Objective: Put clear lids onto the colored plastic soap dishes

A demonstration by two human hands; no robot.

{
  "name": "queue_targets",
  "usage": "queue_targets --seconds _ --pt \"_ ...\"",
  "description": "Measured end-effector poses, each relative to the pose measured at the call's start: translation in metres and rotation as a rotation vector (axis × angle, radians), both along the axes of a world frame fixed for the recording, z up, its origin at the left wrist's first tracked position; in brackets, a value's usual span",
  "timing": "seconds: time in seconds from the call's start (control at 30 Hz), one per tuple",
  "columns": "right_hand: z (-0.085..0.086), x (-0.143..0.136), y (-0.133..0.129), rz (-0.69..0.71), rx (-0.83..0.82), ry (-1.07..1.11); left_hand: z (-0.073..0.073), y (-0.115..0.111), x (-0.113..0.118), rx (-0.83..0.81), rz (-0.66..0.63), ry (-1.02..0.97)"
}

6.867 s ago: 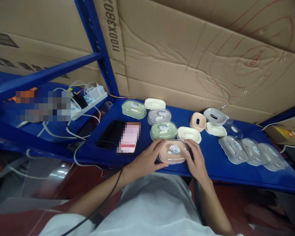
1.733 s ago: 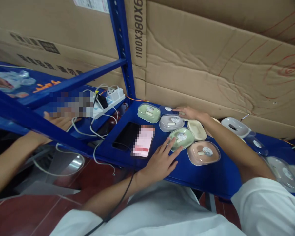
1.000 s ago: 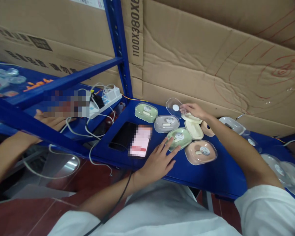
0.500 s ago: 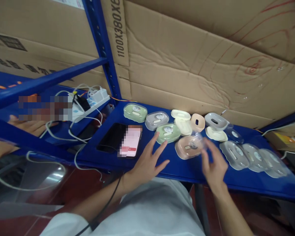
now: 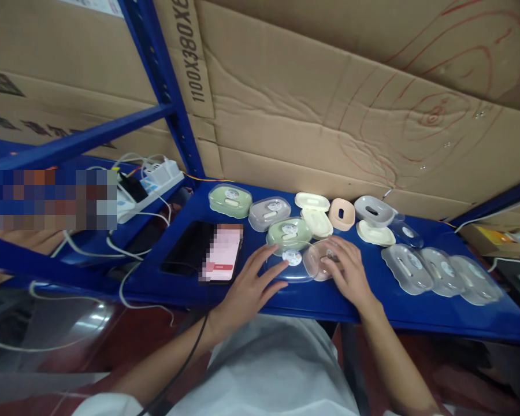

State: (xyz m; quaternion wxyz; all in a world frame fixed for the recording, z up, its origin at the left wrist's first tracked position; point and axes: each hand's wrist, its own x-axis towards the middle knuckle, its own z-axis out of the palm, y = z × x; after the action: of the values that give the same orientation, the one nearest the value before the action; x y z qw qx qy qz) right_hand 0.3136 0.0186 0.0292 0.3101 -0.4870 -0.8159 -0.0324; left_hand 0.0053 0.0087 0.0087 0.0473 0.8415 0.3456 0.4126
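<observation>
A clear oval lid (image 5: 301,273) with a round sticker lies on the blue shelf in front of me. My left hand (image 5: 250,283) is at its left side, fingers spread, with fingertips at or over its edge. Just right of the lid, and partly overlapped by it, is a pink soap box (image 5: 315,260). Over that box curls my right hand (image 5: 349,270), fingers on the far side and thumb nearer me, hiding much of it. Behind the clear lid sits a green lidded soap box (image 5: 281,231). Whether the pink box has its own cover is unclear.
A phone (image 5: 225,254) lies to the left beside a black object (image 5: 182,245). Cream trays (image 5: 312,201), a peach insert (image 5: 342,215) and a grey dish (image 5: 375,211) stand behind. Several grey lidded boxes (image 5: 407,268) line the right. Another person's hand (image 5: 34,240) is far left.
My right hand has moved left onto the pink soap box. A separate clear lid now lies by my left hand, where bare shelf showed before. The view has shifted slightly.
</observation>
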Motion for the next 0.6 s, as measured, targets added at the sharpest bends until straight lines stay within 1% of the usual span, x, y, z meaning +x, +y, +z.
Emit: queue_targets --seconds 0.07,0.1,0.2,0.27,0.3,0.37,0.4,0.47,0.53,0.6 --pt "0.004 0.016 0.018 -0.103 -0.115 -0.025 0.001 0.001 -0.001 -0.012 0.015 0.001" --pt "0.009 0.023 0.029 -0.125 -0.172 -0.042 0.002 0.001 -0.001 -0.013 0.016 0.013" --pt "0.032 0.038 0.064 -0.127 -0.303 -0.043 0.003 0.002 -0.002 0.01 -0.012 0.08" --pt "0.051 0.037 0.09 -0.176 -0.369 -0.035 0.004 0.002 -0.001 0.022 -0.029 0.118" --pt "0.06 0.032 0.103 -0.214 -0.405 -0.067 0.004 0.001 -0.001 0.028 -0.038 0.137" --pt "0.072 0.018 0.126 -0.311 -0.473 -0.234 0.003 0.001 0.0 0.036 -0.055 0.189" --pt "0.076 0.009 0.137 -0.355 -0.501 -0.333 0.002 0.0 0.0 0.038 -0.064 0.217" --pt "0.077 -0.007 0.153 -0.432 -0.545 -0.474 0.001 -0.001 0.0 0.034 -0.079 0.273" --pt "0.073 -0.019 0.165 -0.476 -0.589 -0.519 0.0 -0.001 0.001 0.016 -0.088 0.319" --pt "0.068 -0.025 0.172 -0.489 -0.628 -0.529 0.0 -0.001 0.001 -0.007 -0.095 0.354"
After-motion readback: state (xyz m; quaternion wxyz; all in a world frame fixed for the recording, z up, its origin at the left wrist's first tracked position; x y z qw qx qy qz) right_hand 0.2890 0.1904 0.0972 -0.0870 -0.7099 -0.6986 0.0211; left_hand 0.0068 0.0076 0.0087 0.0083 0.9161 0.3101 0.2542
